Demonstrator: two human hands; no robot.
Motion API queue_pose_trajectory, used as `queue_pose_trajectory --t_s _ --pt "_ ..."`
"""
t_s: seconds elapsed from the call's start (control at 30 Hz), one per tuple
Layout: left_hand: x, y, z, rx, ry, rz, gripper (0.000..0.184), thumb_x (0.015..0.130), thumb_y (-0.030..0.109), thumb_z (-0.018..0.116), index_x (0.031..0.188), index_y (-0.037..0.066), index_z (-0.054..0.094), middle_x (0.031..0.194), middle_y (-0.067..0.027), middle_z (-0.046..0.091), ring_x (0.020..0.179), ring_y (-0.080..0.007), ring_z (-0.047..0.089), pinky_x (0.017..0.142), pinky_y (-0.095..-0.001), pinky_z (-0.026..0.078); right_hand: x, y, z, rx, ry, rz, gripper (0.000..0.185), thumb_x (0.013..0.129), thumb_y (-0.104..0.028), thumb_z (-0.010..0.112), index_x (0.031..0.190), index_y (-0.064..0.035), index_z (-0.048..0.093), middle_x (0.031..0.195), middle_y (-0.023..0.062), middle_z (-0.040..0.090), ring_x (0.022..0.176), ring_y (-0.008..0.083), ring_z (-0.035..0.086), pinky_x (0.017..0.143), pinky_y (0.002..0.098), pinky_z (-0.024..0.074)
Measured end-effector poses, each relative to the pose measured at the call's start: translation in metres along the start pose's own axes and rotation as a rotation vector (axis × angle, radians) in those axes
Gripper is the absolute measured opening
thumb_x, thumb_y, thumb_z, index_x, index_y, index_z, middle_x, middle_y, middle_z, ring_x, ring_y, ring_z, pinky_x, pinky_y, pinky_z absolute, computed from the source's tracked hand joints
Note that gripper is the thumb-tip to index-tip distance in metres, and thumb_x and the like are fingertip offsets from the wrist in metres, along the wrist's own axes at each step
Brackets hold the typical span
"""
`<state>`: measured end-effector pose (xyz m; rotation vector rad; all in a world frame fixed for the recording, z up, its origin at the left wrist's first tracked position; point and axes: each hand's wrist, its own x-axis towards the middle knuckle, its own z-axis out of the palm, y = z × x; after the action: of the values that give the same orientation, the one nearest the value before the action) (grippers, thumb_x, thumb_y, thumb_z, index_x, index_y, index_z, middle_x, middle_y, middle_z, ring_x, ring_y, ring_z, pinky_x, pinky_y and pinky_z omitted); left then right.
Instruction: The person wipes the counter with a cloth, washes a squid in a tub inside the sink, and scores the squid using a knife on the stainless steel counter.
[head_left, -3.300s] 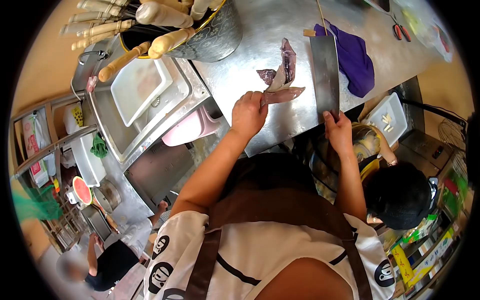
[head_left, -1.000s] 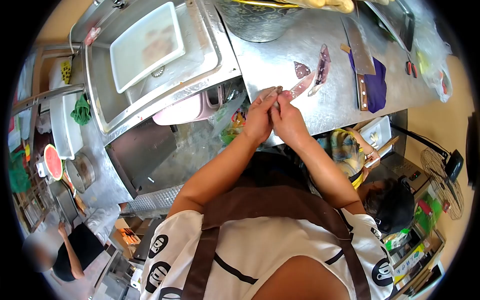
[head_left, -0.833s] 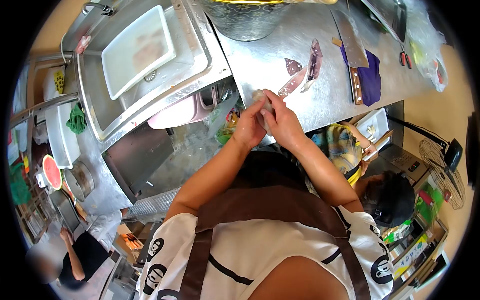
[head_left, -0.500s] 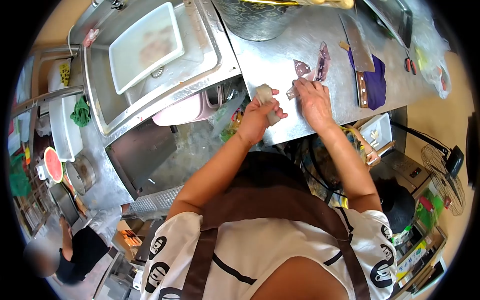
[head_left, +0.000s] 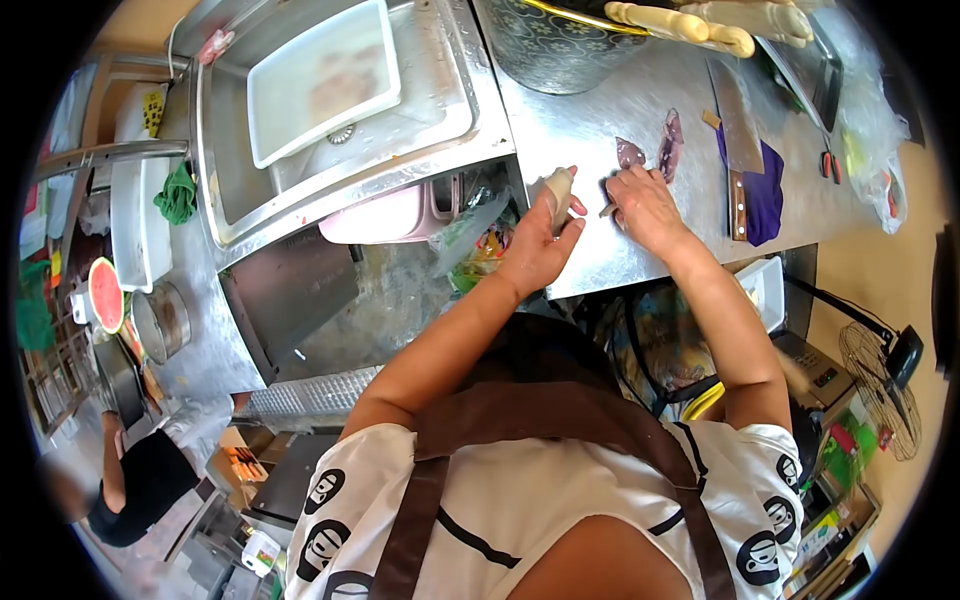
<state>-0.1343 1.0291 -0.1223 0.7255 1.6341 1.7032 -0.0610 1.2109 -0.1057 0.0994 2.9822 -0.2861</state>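
Observation:
My left hand (head_left: 545, 235) is closed around a pale, soft, tube-shaped piece that looks like squid (head_left: 560, 185), held just over the edge of the steel table (head_left: 590, 262). To its right, my right hand (head_left: 645, 210) is low on the table top with its fingers bent together. A small greyish bit pokes out at those fingertips, too small to name. Just beyond my right hand lie a flat purple-speckled piece of squid (head_left: 629, 153) and a longer purplish strip (head_left: 670, 145).
A large knife (head_left: 738, 140) lies on a purple cloth (head_left: 765, 195) at the right. Behind stands a patterned pot (head_left: 560, 50) near wooden handles (head_left: 680, 22). The sink at the left holds a white tub (head_left: 325, 85). Another person (head_left: 145, 485) is at the lower left.
My left hand has turned, so the pale piece is partly hidden in the grip. The right hand's fingers have drawn in toward me, off the speckled pieces. The whole view has shifted slightly.

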Motion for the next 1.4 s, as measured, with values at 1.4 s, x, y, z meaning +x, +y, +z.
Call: queue_pose_trajectory --t_s 1.4 --pt "0.025 -0.012 -0.001 -0.736 -0.075 -0.419 0.036 0.086 0.004 0.048 0.122 0.002 0.046 0.111 -0.0131 0.056 0.094 -0.0208 0.057 0.084 -0.0355 0.048 -0.023 0.012 -0.032 1.191 0.326 0.909 0.023 0.079 -0.014 0.060 0.099 -0.0020 0.060 0.075 0.0112 0.063 0.056 0.0161 0.057 0.052 0.0257 0.0444"
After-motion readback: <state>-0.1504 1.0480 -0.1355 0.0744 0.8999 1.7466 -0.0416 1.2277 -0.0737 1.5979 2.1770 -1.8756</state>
